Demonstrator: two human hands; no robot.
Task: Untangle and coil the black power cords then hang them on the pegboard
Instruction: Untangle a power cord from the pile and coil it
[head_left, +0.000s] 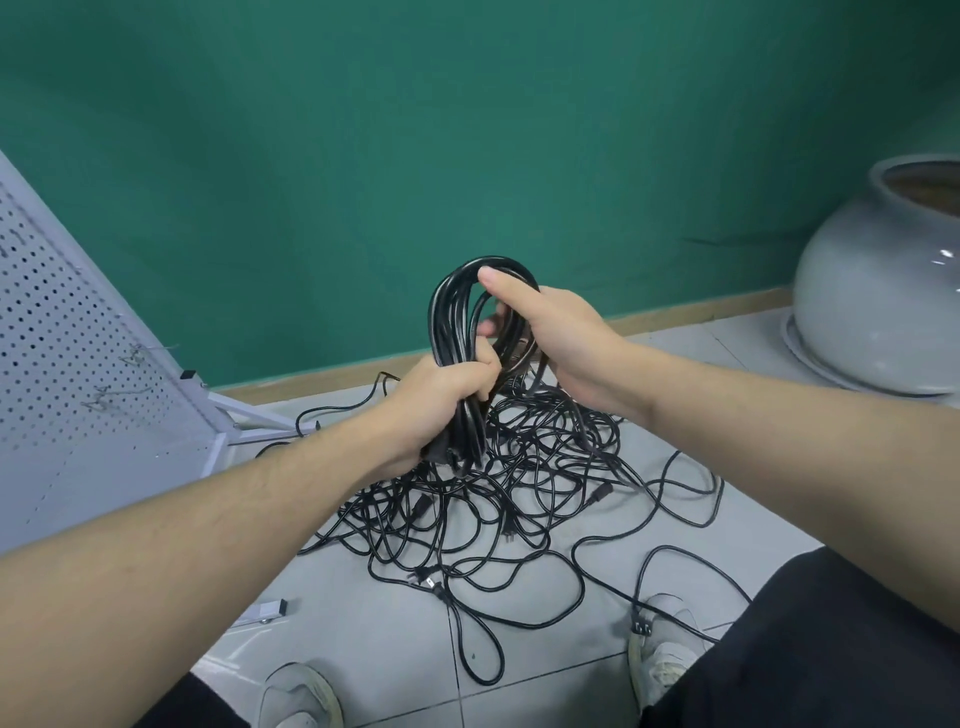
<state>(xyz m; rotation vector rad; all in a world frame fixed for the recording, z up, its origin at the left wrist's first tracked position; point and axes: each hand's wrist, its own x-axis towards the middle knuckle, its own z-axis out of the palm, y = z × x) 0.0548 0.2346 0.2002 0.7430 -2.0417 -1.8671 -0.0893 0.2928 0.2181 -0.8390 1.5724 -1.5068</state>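
A coiled black power cord (453, 317) stands upright in front of me, several loops thick. My left hand (441, 397) grips the lower part of the coil in a fist. My right hand (550, 332) holds the coil's upper right side, thumb on top of the loops and fingers through them. Below the hands, a tangled pile of black power cords (519, 499) sprawls over the tiled floor, with plugs showing here and there. The white pegboard (78, 332) leans at the left, with a few wire hooks (136, 356) on it.
A large grey ceramic pot (878, 291) stands at the right by the green wall. The pegboard's metal foot (260, 415) reaches toward the pile. My two shoes (660, 649) are at the bottom; one cord (670, 551) loops over the right shoe.
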